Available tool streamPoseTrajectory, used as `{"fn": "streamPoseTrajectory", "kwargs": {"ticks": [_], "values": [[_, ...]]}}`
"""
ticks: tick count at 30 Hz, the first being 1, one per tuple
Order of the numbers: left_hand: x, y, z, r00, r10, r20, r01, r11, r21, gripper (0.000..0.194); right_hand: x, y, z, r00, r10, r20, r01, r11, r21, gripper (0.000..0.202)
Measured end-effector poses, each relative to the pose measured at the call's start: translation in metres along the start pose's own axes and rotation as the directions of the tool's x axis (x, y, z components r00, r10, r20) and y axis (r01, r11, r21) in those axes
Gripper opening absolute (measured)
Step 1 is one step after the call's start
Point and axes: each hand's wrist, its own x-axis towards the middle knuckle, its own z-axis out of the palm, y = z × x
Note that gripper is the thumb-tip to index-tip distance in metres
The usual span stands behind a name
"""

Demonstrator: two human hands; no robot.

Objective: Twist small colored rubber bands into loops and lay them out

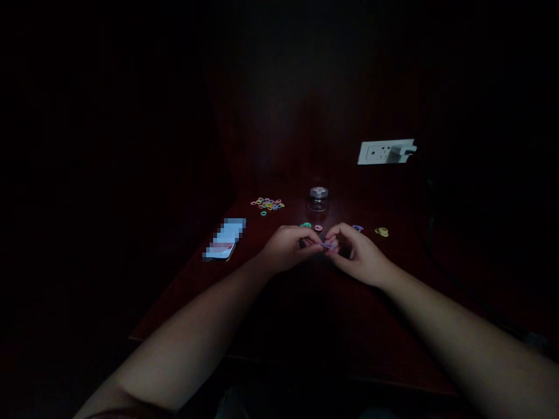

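Cropped forearms [192, 326], left hand [285, 249] and right hand [364, 259], fingers [310, 251] pinching an indistinct lilac band [325, 245]

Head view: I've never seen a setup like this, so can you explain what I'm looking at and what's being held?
There is no machine here: a person's bare left hand and right hand are at work, seen by a camera worn on the head, looking forward and down. Their fingertips pinch what looks like a small purplish band. On the dark red table lie a mixed pile of coloured bands, a lit phone, a clear lidded jar, and separate green, pink, bluish-purple and yellow bands. Behind is a wall socket.
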Motion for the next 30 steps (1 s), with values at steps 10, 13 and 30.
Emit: {"fn": "streamPoseTrajectory", "kwargs": {"ticks": [10, 13, 30], "values": [[-0.0005, -0.0005, -0.0004, 1.000, 0.009, -0.016, -0.009, 1.000, 0.018, 0.016, 0.0030, -0.0002, -0.0041, 0.996, 0.065, 0.067, -0.066, 0.998, 0.018, 0.019], [-0.0011, -0.0004, -0.0002, 1.000, -0.005, -0.009, 0.005, 1.000, 0.011, 0.017, 0.0039, 0.0006, -0.0054, 0.996, 0.059, 0.064, -0.059, 0.998, -0.004, 0.026], [-0.0024, -0.0006, 0.0000, 0.999, 0.042, 0.008, -0.042, 0.999, -0.016, 0.021, 0.0040, 0.0034, -0.0020, 0.974, 0.195, 0.113, -0.196, 0.981, 0.000, 0.029]]}}
